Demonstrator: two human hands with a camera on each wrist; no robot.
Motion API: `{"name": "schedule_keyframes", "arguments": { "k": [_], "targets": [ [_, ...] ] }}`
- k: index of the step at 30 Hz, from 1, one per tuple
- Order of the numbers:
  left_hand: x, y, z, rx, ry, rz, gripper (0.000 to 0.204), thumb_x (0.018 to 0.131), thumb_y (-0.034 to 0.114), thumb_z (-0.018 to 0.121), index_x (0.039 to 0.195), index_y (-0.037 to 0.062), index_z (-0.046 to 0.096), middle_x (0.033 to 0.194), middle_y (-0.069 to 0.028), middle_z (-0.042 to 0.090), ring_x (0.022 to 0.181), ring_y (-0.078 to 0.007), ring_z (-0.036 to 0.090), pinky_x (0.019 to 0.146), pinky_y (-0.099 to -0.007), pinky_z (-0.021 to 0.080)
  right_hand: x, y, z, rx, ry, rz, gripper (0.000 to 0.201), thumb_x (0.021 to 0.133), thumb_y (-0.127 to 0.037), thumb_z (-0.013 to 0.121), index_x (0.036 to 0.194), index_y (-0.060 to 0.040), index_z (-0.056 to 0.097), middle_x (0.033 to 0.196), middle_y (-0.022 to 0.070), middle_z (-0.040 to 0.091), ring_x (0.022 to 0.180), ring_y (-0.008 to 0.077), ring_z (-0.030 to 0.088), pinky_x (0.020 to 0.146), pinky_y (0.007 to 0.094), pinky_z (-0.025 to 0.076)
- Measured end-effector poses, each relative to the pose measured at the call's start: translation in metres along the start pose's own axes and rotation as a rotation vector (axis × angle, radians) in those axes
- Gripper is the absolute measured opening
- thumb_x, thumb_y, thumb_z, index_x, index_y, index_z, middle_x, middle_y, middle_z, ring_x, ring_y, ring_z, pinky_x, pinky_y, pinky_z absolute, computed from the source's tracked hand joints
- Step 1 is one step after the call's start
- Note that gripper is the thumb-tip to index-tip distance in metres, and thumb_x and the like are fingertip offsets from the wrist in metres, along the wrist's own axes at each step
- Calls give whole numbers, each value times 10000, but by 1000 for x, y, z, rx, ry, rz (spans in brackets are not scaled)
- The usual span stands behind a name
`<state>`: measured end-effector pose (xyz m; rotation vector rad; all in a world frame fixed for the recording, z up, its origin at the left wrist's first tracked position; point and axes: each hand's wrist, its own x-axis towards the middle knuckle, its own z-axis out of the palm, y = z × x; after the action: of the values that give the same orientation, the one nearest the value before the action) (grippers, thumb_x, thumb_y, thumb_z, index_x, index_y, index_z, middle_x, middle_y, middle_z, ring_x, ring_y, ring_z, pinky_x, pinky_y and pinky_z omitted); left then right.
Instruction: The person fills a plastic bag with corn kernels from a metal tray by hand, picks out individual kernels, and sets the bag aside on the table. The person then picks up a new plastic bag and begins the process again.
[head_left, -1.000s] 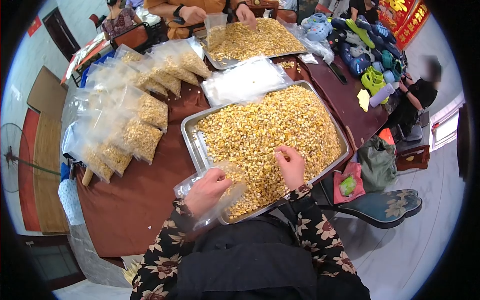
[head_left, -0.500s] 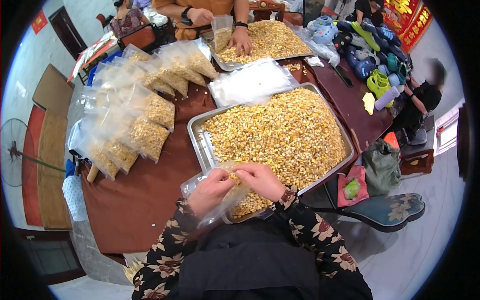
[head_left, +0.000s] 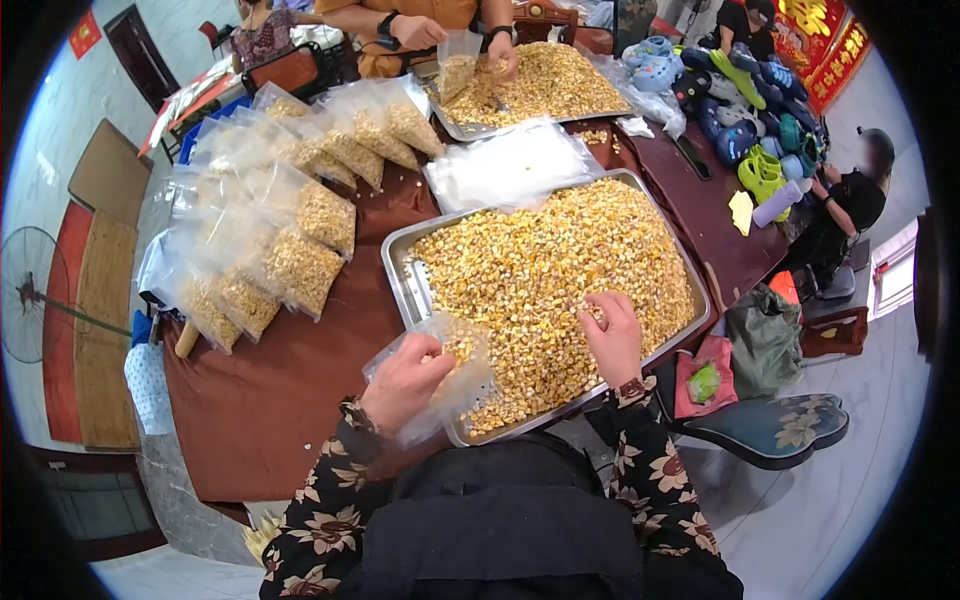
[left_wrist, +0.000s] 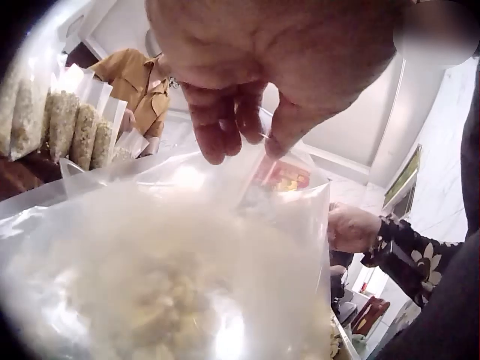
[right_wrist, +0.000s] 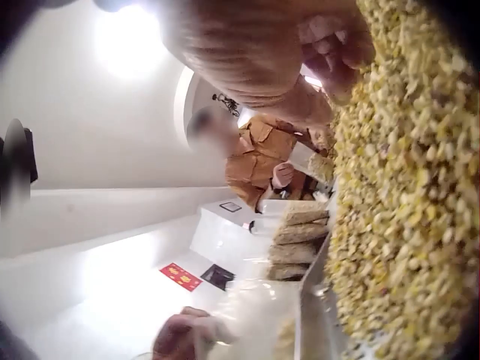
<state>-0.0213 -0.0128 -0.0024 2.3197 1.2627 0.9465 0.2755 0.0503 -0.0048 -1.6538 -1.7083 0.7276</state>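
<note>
My left hand [head_left: 405,380] pinches the rim of a clear plastic bag [head_left: 450,385] at the near left corner of a metal tray [head_left: 398,265]. The left wrist view shows kernels inside the bag [left_wrist: 165,292], below the thumb and fingertips. Yellow corn kernels [head_left: 550,270] are heaped in the tray. Over the heap's right part is my right hand [head_left: 614,335], fingers curled in at the kernels. In the right wrist view that hand [right_wrist: 262,52] is close against the corn [right_wrist: 405,187]; whether its fingertips hold kernels is hidden.
Filled bags [head_left: 300,260] stand in rows on the left of the brown cloth [head_left: 270,420]. A stack of flat empty bags [head_left: 510,165] lies beyond the tray. Across the table, a person in orange holds a bag at a second tray [head_left: 570,85]. Shoes [head_left: 760,170] are piled at the back right.
My right hand went from the kernels to the bag mouth, then back right over the heap. The left hand still holds the bag. Across the table, the other person's hand lifted from the corn.
</note>
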Motion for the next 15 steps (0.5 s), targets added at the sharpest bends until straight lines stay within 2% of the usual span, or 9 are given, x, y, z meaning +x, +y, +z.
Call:
{"name": "schedule_keyframes", "arguments": {
  "k": [2,3,8,10,11,14,15],
  "targets": [
    [3,0,2,-14,4,5,139,747,-13,606,863,60,585,876,-92,505,832,-275,527,680,-352,452,-3,13,5,-331,171,-127,425,741,-173,703,1140,-97,577,1142,100,515,853,237,586,681,324,483],
    [4,0,4,-7,-6,6,135,751,-8,606,864,63,585,880,-91,506,834,-275,528,682,-350,452,-4,18,7,-400,118,-108,597,697,-225,738,1238,-141,500,1236,125,439,1011,316,542,772,395,485],
    [10,4,10,-3,-73,20,169,748,11,566,908,63,578,938,-92,517,885,-271,527,716,-347,454,-7,12,26,-464,120,-133,616,692,-203,741,1250,-149,486,1202,142,449,1033,327,526,781,405,480],
    [12,5,13,11,-97,8,167,755,25,563,916,68,570,937,-89,517,888,-267,529,699,-348,460,-4,16,33,-387,129,-142,565,718,-139,711,1231,-152,477,1151,153,444,965,339,540,734,405,486],
    [12,5,14,12,-97,7,167,755,25,563,916,68,570,937,-89,517,888,-267,529,699,-348,460,-3,12,33,-332,152,-147,433,751,-83,663,1155,-131,514,1062,134,474,891,321,557,703,403,480],
    [12,5,17,4,-87,-6,133,775,32,605,899,77,585,906,-90,509,856,-273,530,693,-341,451,6,33,39,-190,151,-125,314,772,-47,627,1071,-102,550,972,112,498,832,308,567,689,393,471],
    [12,4,17,8,-93,-6,136,779,35,605,906,77,584,914,-90,509,862,-274,530,695,-342,452,9,38,41,-135,224,-191,214,792,-82,620,1002,-55,584,862,98,539,768,270,574,655,347,456]
  ]
}}
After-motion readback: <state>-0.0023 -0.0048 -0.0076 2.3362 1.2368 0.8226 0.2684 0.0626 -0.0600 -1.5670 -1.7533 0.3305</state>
